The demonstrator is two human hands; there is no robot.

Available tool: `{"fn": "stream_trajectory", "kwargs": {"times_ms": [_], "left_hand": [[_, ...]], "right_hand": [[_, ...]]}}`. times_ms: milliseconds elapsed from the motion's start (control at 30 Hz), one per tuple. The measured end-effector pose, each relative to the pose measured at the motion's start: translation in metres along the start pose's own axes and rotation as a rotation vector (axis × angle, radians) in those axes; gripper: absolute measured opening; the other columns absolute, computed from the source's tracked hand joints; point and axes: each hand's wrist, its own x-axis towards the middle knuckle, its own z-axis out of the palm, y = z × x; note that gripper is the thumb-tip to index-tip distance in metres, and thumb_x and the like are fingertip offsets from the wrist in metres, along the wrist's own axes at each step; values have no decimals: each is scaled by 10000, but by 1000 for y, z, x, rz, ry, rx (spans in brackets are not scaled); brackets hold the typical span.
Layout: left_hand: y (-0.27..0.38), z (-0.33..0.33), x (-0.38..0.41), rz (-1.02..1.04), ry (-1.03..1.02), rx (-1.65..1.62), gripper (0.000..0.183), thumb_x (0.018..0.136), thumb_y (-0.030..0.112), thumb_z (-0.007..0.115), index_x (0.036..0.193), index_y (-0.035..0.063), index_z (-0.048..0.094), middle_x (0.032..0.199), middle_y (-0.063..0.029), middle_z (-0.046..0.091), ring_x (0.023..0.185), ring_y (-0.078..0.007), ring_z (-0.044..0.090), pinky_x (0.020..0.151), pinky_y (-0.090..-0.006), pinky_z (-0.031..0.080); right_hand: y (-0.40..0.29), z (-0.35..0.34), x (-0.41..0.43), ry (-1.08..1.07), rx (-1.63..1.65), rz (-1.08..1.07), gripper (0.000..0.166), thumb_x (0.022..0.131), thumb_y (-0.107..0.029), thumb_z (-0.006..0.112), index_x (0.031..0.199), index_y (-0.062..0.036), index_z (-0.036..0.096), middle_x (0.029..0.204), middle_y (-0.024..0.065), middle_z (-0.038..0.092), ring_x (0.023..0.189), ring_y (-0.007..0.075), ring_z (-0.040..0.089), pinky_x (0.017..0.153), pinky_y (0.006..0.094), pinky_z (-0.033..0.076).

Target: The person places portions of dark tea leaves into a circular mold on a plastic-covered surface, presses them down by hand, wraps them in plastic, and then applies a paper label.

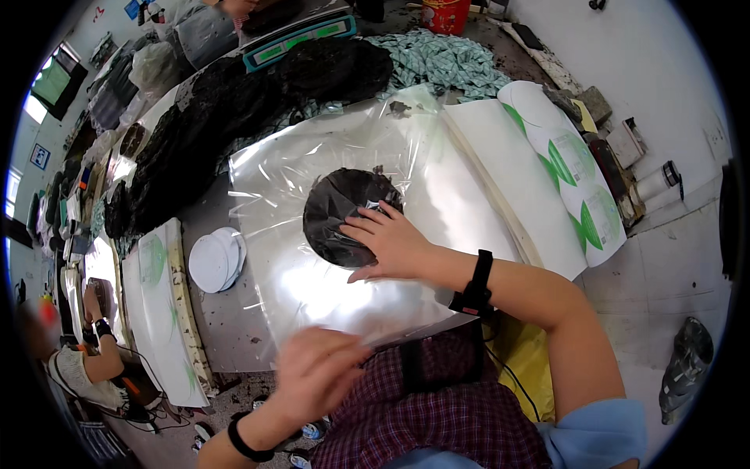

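A round, flat dark disc of seaweed-like material [334,217] lies under a clear plastic film [281,170] on a shiny work surface. My right hand [389,243] rests palm down over the disc's right part, fingers spread on the film. By the film's near edge, in front of the checked apron [433,404], my left hand [319,366] hangs blurred with its fingers partly curled. Whether those fingers pinch the film edge cannot be made out. Several white round discs [214,261] lie stacked to the left of the film.
Dark, wet-looking material [181,135] is heaped along the far left, beside a scale with a lit green display [299,42]. Behind the film lies crumpled green checked cloth [439,61]. White sheets with green print [562,170] cover the right side. A co-worker's arm [105,346] shows at far left.
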Motion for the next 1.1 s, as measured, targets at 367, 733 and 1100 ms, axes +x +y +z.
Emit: {"fn": "stream_trajectory", "kwargs": {"times_ms": [367,733,1100], "left_hand": [[-127,94,64,-553,387,-289,1022,762,108,810,1546,28,159,1304,-214,497,1214,-360,507,1089,-434,365],[-127,121,71,-420,-34,354,426,798,65,606,1211,13,518,1116,-140,570,1067,-335,547,992,-444,404],[-127,120,69,-390,208,170,658,793,87,730,1396,80,465,1215,-174,507,1193,-355,464,1025,-485,359]], "right_hand": [[-32,7,-4,-167,-104,249,414,916,-457,586,791,-80,705,658,95,647,705,283,644,822,397,424],[-29,6,-61,304,31,44,519,753,-504,793,1040,-107,621,1171,79,555,1182,286,502,1097,462,305],[5,-23,20,343,654,248,437,823,-80,730,1241,-85,600,1227,125,605,1099,322,590,1147,458,337]]}}
